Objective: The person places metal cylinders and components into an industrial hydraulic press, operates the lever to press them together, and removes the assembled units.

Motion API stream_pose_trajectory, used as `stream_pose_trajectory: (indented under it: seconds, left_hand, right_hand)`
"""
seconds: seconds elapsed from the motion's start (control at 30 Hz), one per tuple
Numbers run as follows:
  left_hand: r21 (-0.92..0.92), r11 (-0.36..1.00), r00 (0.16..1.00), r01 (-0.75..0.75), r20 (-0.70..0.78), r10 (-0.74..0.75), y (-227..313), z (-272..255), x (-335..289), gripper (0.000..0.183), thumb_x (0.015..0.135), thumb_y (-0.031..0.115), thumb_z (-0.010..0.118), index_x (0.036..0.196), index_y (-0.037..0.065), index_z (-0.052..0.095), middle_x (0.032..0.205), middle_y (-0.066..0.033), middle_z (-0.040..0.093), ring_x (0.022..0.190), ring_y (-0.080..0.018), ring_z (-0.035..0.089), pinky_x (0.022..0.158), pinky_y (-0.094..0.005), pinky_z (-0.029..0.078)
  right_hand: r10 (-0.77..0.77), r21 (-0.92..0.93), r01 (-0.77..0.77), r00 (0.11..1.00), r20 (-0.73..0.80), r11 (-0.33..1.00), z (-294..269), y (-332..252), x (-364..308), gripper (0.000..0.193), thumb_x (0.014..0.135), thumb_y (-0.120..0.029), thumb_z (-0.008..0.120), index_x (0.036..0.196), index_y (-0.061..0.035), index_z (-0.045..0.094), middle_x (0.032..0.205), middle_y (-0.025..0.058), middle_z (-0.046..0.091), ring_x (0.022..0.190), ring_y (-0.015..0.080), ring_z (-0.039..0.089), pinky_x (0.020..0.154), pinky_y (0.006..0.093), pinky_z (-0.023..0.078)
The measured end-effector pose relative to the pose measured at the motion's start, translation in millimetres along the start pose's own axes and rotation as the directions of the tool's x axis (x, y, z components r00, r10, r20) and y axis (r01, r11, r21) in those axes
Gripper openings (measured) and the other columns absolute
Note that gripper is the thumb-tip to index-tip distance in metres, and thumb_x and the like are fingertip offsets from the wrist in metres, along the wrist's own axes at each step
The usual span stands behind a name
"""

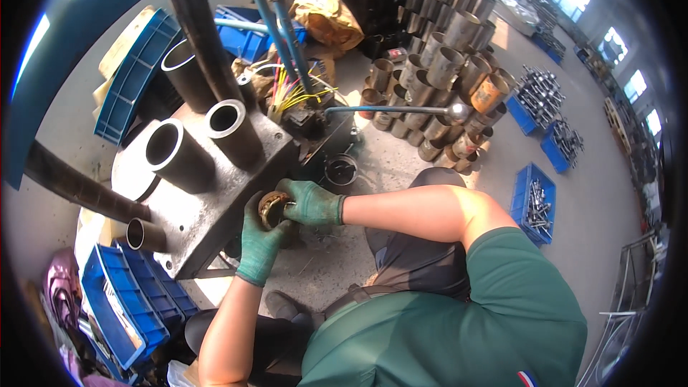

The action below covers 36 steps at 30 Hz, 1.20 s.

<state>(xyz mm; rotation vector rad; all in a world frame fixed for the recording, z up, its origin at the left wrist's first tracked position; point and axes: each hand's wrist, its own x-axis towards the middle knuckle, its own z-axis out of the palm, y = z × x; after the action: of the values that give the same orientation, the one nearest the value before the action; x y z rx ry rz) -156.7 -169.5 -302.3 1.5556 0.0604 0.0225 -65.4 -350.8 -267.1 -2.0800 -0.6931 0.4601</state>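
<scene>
Both my hands wear green gloves and meet at a short metal tube (273, 208) with a brownish, ring-like open end. This stands just off the front edge of the steel press table (236, 197). My left hand (259, 247) is wrapped round the tube's near side. From the right, my right hand (313, 203) closes on its rim; whether its fingertips also pinch a small part is too small to tell. Two thick-walled steel sleeves, one wide (172, 158) and one narrower (233, 132), stand on the table close by. A small tube (145, 235) sits by its left corner.
A blue lever with a ball end (459, 111) reaches out to the right over the floor. Stacked steel tubes (448, 64) rise behind it. Blue crates of metal parts (534, 204) line the right side; more blue bins (129, 301) stand at lower left. Dark steel columns (204, 36) flank the table.
</scene>
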Motion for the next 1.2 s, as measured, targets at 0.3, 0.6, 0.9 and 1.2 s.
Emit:
stream_pose_trajectory:
  seconds: [0.3, 0.6, 0.9, 1.2]
  left_hand:
    - [0.784, 0.516, 0.923, -0.344, 0.382, 0.035, 17.8, 14.1, -8.0, 0.06, 0.084, 0.017, 0.08, 0.14, 0.006, 0.06, 0.129, -0.0227, 0.063, 0.119, -0.0422, 0.062, 0.103, -0.049, 0.052]
    - [0.803, 0.446, 0.776, -0.395, 0.552, -0.306, -23.0, 14.8, -7.3, 0.054, 0.083, 0.022, 0.08, 0.133, 0.008, 0.065, 0.126, -0.021, 0.066, 0.116, -0.0413, 0.063, 0.1, -0.05, 0.053]
    - [0.801, 0.397, 0.688, -0.449, 0.593, -0.419, -78.6, 3.0, -11.0, 0.062, 0.082, 0.018, 0.08, 0.14, 0.004, 0.061, 0.135, -0.0253, 0.064, 0.125, -0.0454, 0.061, 0.106, -0.0493, 0.052]
    - [0.848, 0.372, 0.681, -0.377, 0.526, -0.509, -120.6, -38.0, -16.8, 0.06, 0.083, 0.017, 0.082, 0.138, 0.002, 0.063, 0.131, -0.0239, 0.068, 0.121, -0.0417, 0.066, 0.104, -0.0472, 0.054]
  right_hand:
    - [0.208, -0.761, -0.126, 0.978, 0.013, 0.637, -217.8, 128.2, -59.7, 0.052, 0.082, -0.023, 0.072, 0.134, -0.0185, 0.073, 0.121, 0.0168, 0.077, 0.114, 0.0366, 0.073, 0.098, 0.0449, 0.058]
    - [0.493, -0.464, -0.804, 0.595, -0.635, 0.372, -294.5, 245.3, -413.5, 0.037, 0.085, -0.022, 0.065, 0.118, -0.0086, 0.075, 0.11, 0.0242, 0.075, 0.107, 0.0432, 0.072, 0.091, 0.0504, 0.057]
    - [0.953, 0.294, -0.937, 0.104, -0.283, 0.19, -135.8, 230.0, -657.1, 0.066, 0.087, -0.023, 0.079, 0.146, -0.0013, 0.06, 0.112, 0.0197, 0.077, 0.086, 0.026, 0.078, 0.066, 0.0389, 0.067]
    - [0.976, 0.127, -0.968, 0.213, -0.049, 0.218, -29.6, 187.1, -677.5, 0.061, 0.085, -0.028, 0.079, 0.143, -0.012, 0.065, 0.124, 0.0221, 0.074, 0.111, 0.0302, 0.074, 0.092, 0.0416, 0.061]
